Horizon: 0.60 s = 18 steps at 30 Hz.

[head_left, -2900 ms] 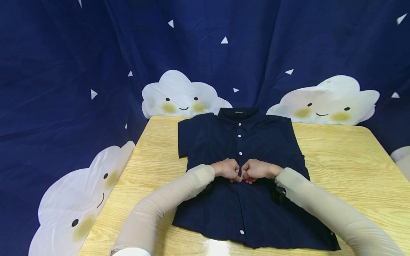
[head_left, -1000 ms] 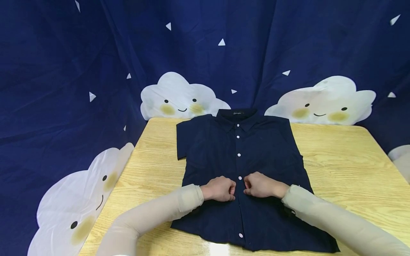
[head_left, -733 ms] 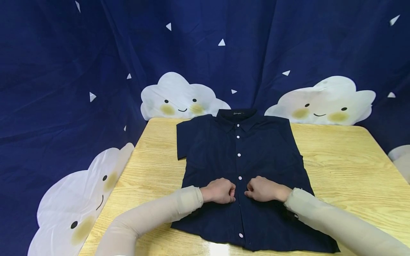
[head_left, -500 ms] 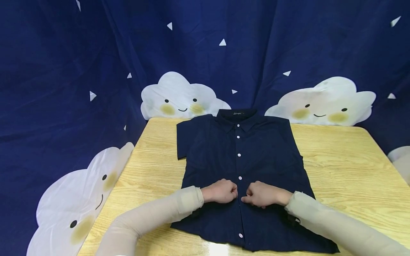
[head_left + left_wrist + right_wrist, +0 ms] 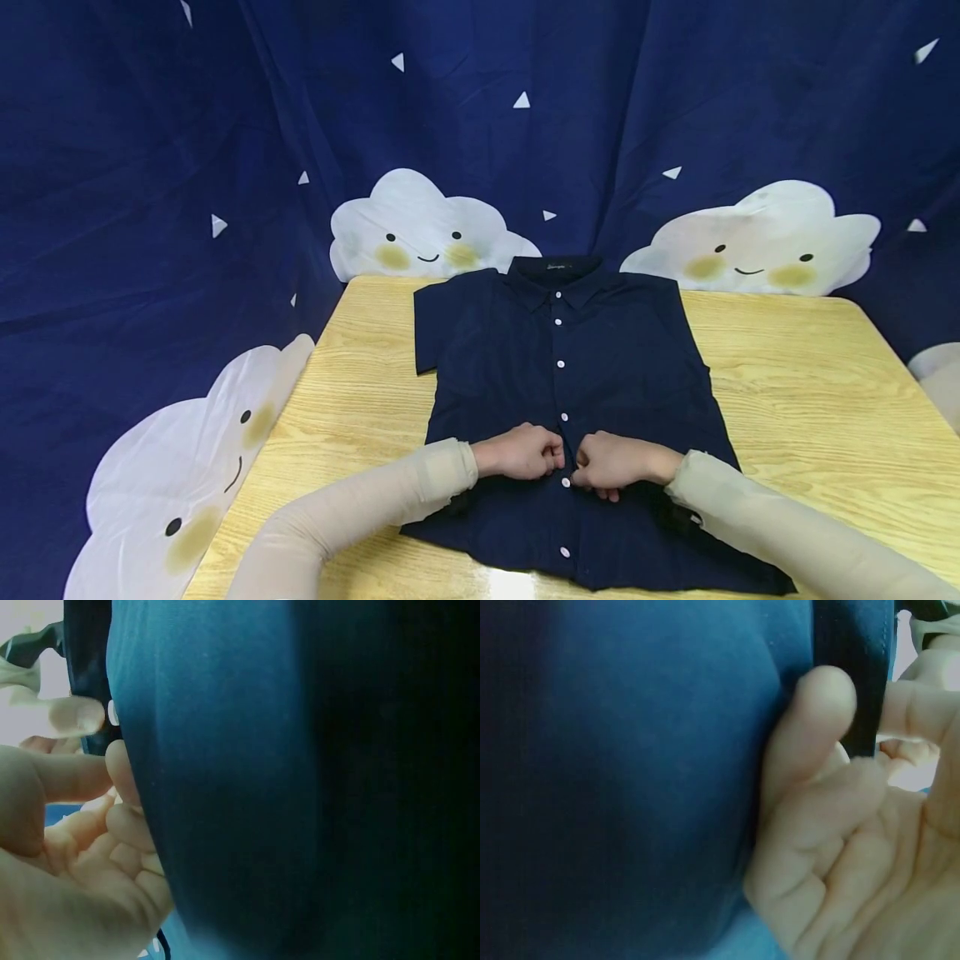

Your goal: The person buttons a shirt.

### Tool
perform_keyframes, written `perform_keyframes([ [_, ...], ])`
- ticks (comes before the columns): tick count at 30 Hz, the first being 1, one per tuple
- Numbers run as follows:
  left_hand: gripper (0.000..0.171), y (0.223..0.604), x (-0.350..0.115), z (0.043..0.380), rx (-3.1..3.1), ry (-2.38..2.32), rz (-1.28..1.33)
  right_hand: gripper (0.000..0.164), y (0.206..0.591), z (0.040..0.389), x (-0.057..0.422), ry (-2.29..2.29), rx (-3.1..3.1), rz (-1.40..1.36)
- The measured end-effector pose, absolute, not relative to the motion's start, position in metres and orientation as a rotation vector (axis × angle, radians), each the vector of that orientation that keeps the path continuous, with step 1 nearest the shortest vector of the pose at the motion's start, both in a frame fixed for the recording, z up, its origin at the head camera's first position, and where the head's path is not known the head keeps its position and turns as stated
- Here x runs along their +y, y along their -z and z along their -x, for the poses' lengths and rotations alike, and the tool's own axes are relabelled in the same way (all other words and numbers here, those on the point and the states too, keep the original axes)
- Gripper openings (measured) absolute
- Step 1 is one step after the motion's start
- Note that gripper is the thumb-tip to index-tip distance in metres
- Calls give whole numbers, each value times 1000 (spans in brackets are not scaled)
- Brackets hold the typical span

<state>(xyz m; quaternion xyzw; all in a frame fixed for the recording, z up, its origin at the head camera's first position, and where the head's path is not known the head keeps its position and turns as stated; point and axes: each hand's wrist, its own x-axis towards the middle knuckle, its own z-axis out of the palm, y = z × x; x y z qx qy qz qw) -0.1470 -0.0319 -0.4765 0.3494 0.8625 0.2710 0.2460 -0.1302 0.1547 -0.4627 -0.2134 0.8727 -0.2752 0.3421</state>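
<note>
A dark navy short-sleeved button-up shirt [image 5: 495, 367] lies front up on the table, its collar at the far end. My left hand [image 5: 525, 451] pinches the shirt's front edge between thumb and index finger, seen closely in the left wrist view. Opposite it, my right hand [image 5: 618, 463] pinches the shirt's button strip, fingers curled. A white button [image 5: 566, 482] shows between the hands, close to the right fingertips; the same button [image 5: 113, 712] is partly visible in the left wrist view. In the right wrist view, fingers cover most of it. The front edge is slightly lifted here.
The light wooden table [image 5: 787, 375] extends on both sides of the shirt. More white buttons run along the front, with the lowest button [image 5: 565, 552] near the hem. Behind hangs a blue curtain [image 5: 465, 100] with a smiling cloud [image 5: 423, 225] print.
Both hands have moved down the shirt front from the button above. They were apart and curled, then closed in on the front edge. A button that was hidden now shows between them.
</note>
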Motion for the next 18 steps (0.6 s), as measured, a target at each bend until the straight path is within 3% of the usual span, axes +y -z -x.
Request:
perform_keyframes([
  [3,15,476,-33,146,2366,-701,-996,22,462,130,158,731,2253,558],
  [11,17,478,-31,136,2343,-726,-991,31,465,126,160,814,2136,495],
  [18,19,480,-23,128,2479,-624,-964,23,465,123,161,826,2139,490],
])
